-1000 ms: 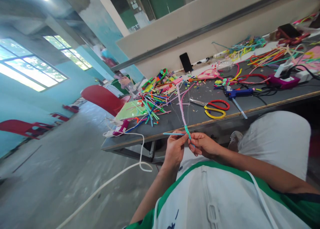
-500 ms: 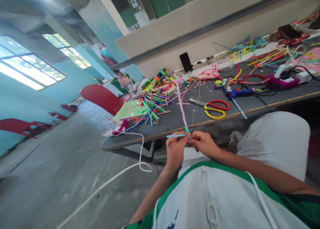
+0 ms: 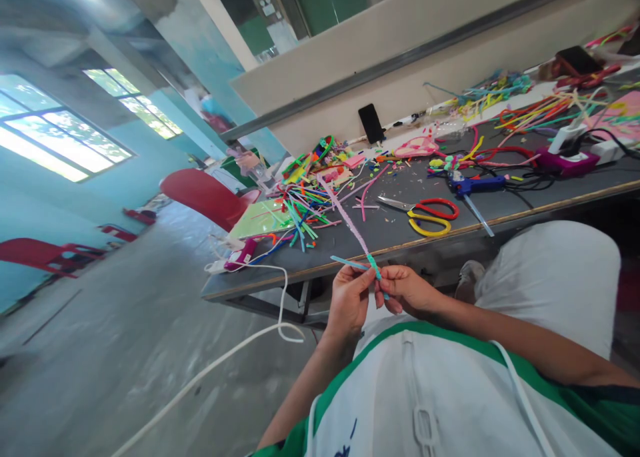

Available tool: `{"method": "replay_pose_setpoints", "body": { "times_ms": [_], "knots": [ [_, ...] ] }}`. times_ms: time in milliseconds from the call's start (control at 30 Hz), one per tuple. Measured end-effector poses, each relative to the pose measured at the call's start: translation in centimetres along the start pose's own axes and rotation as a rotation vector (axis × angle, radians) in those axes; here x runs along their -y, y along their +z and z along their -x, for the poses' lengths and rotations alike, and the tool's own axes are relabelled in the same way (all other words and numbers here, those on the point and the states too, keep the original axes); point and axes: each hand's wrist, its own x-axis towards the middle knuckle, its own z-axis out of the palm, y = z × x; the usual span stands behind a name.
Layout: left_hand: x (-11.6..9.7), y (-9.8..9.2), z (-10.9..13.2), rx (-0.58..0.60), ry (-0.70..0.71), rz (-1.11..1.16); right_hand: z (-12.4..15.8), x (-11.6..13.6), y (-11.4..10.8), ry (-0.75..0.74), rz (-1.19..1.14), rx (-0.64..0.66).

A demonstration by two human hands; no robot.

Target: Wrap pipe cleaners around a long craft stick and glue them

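A long pink fuzzy stick (image 3: pixel 347 218) with a green lower end (image 3: pixel 373 264) slants up and left from my hands over the table edge. My left hand (image 3: pixel 351 296) pinches a light blue strip (image 3: pixel 347 262), which sticks out to the left across the green end. On the other side, my right hand (image 3: pixel 404 287) is closed at the lower tip of the stick, where a bit of blue shows below the fingers. The two hands are close together, and their fingertips hide part of the joint.
Scissors (image 3: pixel 423 215) with red and yellow handles lie on the dark table (image 3: pixel 350 240). A blue glue gun (image 3: pixel 477 184) is to their right. Colourful sticks (image 3: pixel 303 210) pile up at the left, near a phone (image 3: pixel 371 123). A white cable (image 3: pixel 230 347) hangs over the floor.
The pink stick has tilted further left at its top. The light blue strip now slopes down to the right, and my right hand's fingers have shifted slightly lower.
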Motion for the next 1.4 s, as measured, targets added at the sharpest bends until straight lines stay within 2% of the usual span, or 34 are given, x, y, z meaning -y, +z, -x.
{"method": "replay_pose_setpoints", "body": {
  "times_ms": [100,200,333,400,467,600,867,1000,1067,1167,1300,1400],
  "knots": [
    [0.2,-0.1,0.0,0.009,0.025,0.001,-0.1,0.0,-0.4,0.063,-0.073,0.086],
    [0.5,-0.5,-0.2,-0.044,0.093,-0.026,-0.3,0.1,-0.5,0.071,0.034,0.061],
    [0.8,-1.1,-0.6,-0.164,0.220,-0.132,-0.6,0.0,-0.5,-0.064,0.407,-0.247],
    [1.0,-1.2,-0.7,-0.179,0.233,-0.190,-0.6,-0.1,-0.5,-0.161,0.566,-0.394],
    [1.1,-1.2,-0.8,-0.178,0.222,-0.215,-0.5,-0.2,-0.4,-0.211,0.669,-0.454],
    [1.1,-0.7,-0.5,-0.166,0.186,-0.167,-0.1,0.3,0.0,-0.141,0.653,-0.376],
    [0.1,0.3,0.1,-0.061,0.064,-0.040,0.0,0.6,0.3,-0.075,0.181,-0.053],
    [0.2,0.1,-0.1,-0.052,0.036,-0.006,-0.1,0.3,-0.3,0.042,-0.050,0.069],
    [0.4,-0.1,-0.2,-0.055,0.045,-0.007,-0.1,0.4,-0.5,0.097,-0.092,0.104],
    [0.5,-0.4,-0.5,-0.064,0.068,-0.035,-0.3,0.5,-0.7,0.072,-0.012,0.053],
    [0.7,-1.0,-1.1,-0.135,0.161,-0.096,-0.5,0.4,-0.5,-0.053,0.279,-0.148],
    [1.0,-1.4,-1.4,-0.186,0.166,-0.105,-0.6,0.2,-0.2,-0.081,0.502,-0.305]
  ]
}}
